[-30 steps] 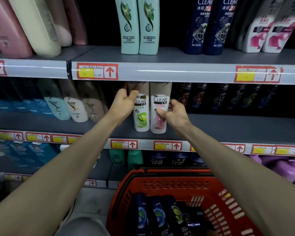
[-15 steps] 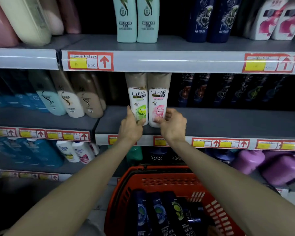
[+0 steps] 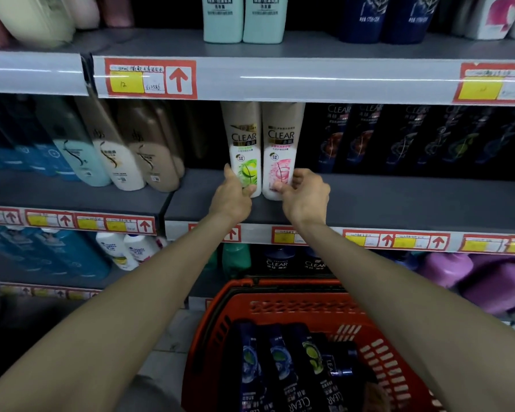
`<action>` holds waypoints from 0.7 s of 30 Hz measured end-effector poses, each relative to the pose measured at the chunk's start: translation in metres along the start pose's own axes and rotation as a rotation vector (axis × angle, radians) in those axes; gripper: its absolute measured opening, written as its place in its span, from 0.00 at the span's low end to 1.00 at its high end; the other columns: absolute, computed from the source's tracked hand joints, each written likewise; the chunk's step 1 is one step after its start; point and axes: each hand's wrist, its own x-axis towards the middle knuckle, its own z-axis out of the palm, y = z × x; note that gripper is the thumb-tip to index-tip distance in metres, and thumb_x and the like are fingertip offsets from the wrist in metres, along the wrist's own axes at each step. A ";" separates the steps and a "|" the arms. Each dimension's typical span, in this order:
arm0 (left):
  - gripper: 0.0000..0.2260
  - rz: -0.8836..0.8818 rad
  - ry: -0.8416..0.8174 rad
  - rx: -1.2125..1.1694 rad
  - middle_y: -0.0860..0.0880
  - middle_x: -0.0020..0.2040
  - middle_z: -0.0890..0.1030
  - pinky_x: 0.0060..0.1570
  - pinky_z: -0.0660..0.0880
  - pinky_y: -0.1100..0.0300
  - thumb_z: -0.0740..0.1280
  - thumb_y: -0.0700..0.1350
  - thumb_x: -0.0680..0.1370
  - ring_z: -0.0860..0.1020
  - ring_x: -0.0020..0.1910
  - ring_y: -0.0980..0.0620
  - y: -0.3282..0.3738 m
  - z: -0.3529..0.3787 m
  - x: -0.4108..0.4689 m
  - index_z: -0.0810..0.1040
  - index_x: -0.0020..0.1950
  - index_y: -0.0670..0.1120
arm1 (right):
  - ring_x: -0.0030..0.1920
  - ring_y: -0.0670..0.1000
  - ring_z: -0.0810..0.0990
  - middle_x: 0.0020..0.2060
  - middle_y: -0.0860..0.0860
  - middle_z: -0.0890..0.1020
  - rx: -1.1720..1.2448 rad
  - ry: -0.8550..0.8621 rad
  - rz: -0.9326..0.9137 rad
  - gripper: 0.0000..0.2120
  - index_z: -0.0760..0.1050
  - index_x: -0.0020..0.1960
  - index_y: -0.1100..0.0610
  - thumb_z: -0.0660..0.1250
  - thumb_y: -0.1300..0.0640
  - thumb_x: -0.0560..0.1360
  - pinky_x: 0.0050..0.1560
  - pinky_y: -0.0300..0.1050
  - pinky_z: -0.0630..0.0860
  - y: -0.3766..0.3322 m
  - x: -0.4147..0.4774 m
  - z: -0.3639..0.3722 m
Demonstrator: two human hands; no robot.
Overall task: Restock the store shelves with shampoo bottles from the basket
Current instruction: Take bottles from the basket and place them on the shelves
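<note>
Head view: two white CLEAR bottles stand upright and touching at frame centre on the middle shelf (image 3: 399,200), their tops hidden behind the shelf edge above. A second ago both hands sat at mid-label; now they are down at the bases. The left hand (image 3: 231,200) curls its fingers (image 3: 229,175) round the foot of the green bottle (image 3: 244,150). The right hand (image 3: 306,197) pinches the foot of the pink bottle (image 3: 281,150) between thumb and curled fingers. Each bottle is beige above, white below. At lower centre, a red basket (image 3: 295,304) holds at least four dark bottles (image 3: 280,367), lying down. Two mint bottles (image 3: 244,19) stand at top centre.
</note>
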 end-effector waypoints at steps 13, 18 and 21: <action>0.33 0.043 0.003 -0.167 0.54 0.71 0.76 0.62 0.66 0.62 0.71 0.48 0.79 0.73 0.72 0.51 0.019 -0.012 -0.080 0.61 0.81 0.53 | 0.52 0.45 0.83 0.53 0.49 0.85 -0.097 -0.138 -0.170 0.15 0.80 0.65 0.57 0.71 0.53 0.80 0.62 0.44 0.80 0.002 -0.037 -0.071; 0.40 0.049 -0.162 -0.168 0.52 0.80 0.67 0.72 0.67 0.54 0.70 0.56 0.74 0.67 0.77 0.50 0.022 0.022 -0.141 0.58 0.83 0.53 | 0.55 0.47 0.84 0.56 0.48 0.86 -0.255 -0.338 -0.317 0.14 0.79 0.65 0.54 0.67 0.56 0.80 0.63 0.49 0.79 0.029 -0.081 -0.126; 0.40 0.018 -0.277 -0.206 0.50 0.80 0.66 0.74 0.68 0.51 0.71 0.54 0.74 0.68 0.77 0.50 0.020 0.051 -0.170 0.59 0.83 0.53 | 0.54 0.45 0.84 0.54 0.48 0.86 -0.296 -0.435 -0.342 0.14 0.79 0.65 0.52 0.67 0.57 0.79 0.60 0.50 0.80 0.055 -0.103 -0.153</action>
